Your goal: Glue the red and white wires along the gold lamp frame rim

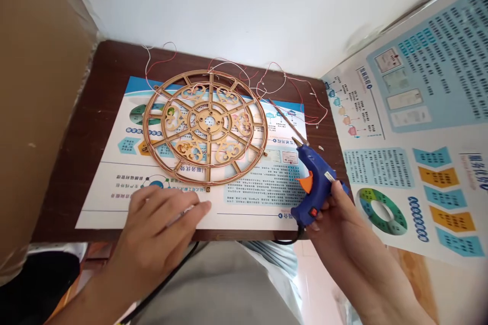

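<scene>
Blue glue gun (316, 177) gripped in right hand (341, 231); left hand (158, 231) palm-down, loosely curled.

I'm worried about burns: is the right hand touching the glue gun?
Touching: the head view shows the right hand holding the glue gun, thumb against it.

Fingers of the right hand (343, 223) mostly hidden behind blue glue gun (314, 177). Black cable (168, 278) slips under table edge (221, 235), link to gun not visible. Sheet (102, 203) part covered by gold wheel (219, 123), fine print unreadable. Poster (419, 134) cut by right edge. Dark item (46, 284) lower left cut off, unidentifiable.
</scene>
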Demonstrator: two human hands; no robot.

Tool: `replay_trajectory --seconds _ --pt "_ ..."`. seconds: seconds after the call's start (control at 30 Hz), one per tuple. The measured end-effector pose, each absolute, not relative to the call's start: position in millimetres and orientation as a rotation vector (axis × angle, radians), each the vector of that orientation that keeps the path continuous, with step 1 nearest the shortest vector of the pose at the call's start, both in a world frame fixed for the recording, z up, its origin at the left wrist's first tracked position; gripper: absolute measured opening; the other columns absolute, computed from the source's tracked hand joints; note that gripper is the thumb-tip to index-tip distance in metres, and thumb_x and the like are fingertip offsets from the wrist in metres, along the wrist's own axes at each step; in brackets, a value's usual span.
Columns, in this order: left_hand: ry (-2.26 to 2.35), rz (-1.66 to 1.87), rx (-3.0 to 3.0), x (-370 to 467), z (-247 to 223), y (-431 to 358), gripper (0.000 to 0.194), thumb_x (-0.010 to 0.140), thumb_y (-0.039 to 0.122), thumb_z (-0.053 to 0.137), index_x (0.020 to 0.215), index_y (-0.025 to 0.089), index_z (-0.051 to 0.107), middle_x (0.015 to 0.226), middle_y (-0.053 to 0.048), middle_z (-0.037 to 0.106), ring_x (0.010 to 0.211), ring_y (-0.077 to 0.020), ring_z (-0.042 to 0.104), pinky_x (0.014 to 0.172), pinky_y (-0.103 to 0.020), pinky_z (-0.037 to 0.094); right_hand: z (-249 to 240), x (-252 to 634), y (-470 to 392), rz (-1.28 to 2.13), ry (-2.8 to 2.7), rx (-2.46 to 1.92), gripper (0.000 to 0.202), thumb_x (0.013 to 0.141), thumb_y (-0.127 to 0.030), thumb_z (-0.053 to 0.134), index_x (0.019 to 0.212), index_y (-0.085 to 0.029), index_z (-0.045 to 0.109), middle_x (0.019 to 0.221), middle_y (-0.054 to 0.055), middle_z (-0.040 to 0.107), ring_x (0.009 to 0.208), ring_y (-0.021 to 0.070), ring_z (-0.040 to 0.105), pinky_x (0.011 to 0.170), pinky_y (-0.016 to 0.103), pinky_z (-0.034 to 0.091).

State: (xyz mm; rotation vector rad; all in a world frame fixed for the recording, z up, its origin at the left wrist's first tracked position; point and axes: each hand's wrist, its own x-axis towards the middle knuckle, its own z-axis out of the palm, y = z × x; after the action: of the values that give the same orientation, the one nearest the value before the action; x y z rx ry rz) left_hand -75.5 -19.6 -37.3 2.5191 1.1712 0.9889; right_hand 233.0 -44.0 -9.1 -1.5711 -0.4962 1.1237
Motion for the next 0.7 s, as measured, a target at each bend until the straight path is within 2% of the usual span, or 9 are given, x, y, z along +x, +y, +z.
replay_trajectory --seconds 0.1,0.2,0.27,0.37,0.43,0.5,0.6,0.7 --pt "0.992 0.964 2.515 -68.9 -33.6 -14.6 0.031 0.107 0.0 0.053 0.124 0.019 0.072 0.106 -0.002 0.082 0.095 -0.018 0.074 0.097 -0.04 0.046 -10.3 236.4 -37.5 1.169 -0.368 -1.62 0.051 0.091 -0.06 0.09 0.073 -0.026 0.057 0.063 -0.008 0.044 0.048 0.0105 0.036 0.038 0.021 0.044" --pt "0.938 0.951 2.526 -66.2 -33.7 -5.7 0.027 0.108 0.0 0.055 0.119 0.018 0.071 0.101 -0.001 0.081 0.089 -0.0166 0.072 0.094 -0.038 0.047 -7.8 236.8 -29.0 1.197 -0.27 -1.657 0.056 0.083 -0.059 0.097 0.073 -0.025 0.055 0.064 -0.009 0.041 0.049 0.0079 0.03 0.037 0.017 0.039" --pt "0.935 0.944 2.523 -66.4 -35.3 -1.5 0.025 0.109 0.001 0.056 0.12 0.017 0.071 0.102 -0.002 0.08 0.091 -0.0171 0.071 0.095 -0.038 0.047 -5.9 238.4 -25.9 1.212 -0.236 -1.679 0.054 0.081 -0.057 0.099 0.074 -0.024 0.056 0.065 -0.009 0.043 0.051 0.0079 0.036 0.038 0.016 0.042" --pt "0.955 0.949 2.472 -66.4 -36.8 0.5 0.023 0.11 0.002 0.057 0.122 0.017 0.07 0.104 -0.003 0.079 0.094 -0.0168 0.071 0.096 -0.037 0.048 -3.9 245.3 -29.3 1.239 -0.229 -1.714 0.042 0.084 -0.05 0.097 0.08 -0.023 0.066 0.071 -0.004 0.056 0.058 0.0108 0.051 0.046 0.019 0.054" --pt "0.973 0.974 2.403 -65.5 -36.8 0.2 0.021 0.111 0.003 0.059 0.122 0.017 0.069 0.105 -0.003 0.079 0.095 -0.0161 0.072 0.094 -0.036 0.05 -3.1 251.8 -37.0 1.257 -0.241 -1.735 0.032 0.082 -0.044 0.097 0.09 -0.023 0.074 0.084 0.001 0.069 0.068 0.0144 0.063 0.054 0.023 0.063" --pt "1.01 1.016 2.33 -64.8 -36.7 -0.5 0.02 0.11 0.005 0.062 0.123 0.018 0.068 0.106 -0.003 0.079 0.096 -0.0165 0.074 0.092 -0.036 0.052 -2.0 257.6 -47.4 1.278 -0.251 -1.752 0.032 0.082 -0.042 0.095 0.102 -0.024 0.079 0.096 0.005 0.077 0.081 0.0194 0.072 0.062 0.029 0.07" --pt "1.074 1.07 2.259 -65.9 -37.4 -1.7 0.023 0.108 0.005 0.066 0.125 0.021 0.069 0.108 -0.002 0.08 0.094 -0.0178 0.075 0.088 -0.035 0.055 2.4 261.6 -63.5 1.248 -0.432 -1.745 0.029 0.093 -0.05 0.084 0.111 -0.028 0.08 0.103 0.008 0.08 0.093 0.0264 0.077 0.071 0.041 0.074" --pt "1.113 1.073 2.228 -67.9 -37.9 -3.0 0.029 0.106 0.002 0.066 0.126 0.022 0.07 0.111 -0.003 0.08 0.095 -0.0177 0.075 0.087 -0.035 0.056 10.0 259.7 -71.2 1.1 -0.919 -1.665 0.024 0.104 -0.053 0.072 0.112 -0.031 0.079 0.098 0.007 0.079 0.09 0.0287 0.076 0.075 0.047 0.073"
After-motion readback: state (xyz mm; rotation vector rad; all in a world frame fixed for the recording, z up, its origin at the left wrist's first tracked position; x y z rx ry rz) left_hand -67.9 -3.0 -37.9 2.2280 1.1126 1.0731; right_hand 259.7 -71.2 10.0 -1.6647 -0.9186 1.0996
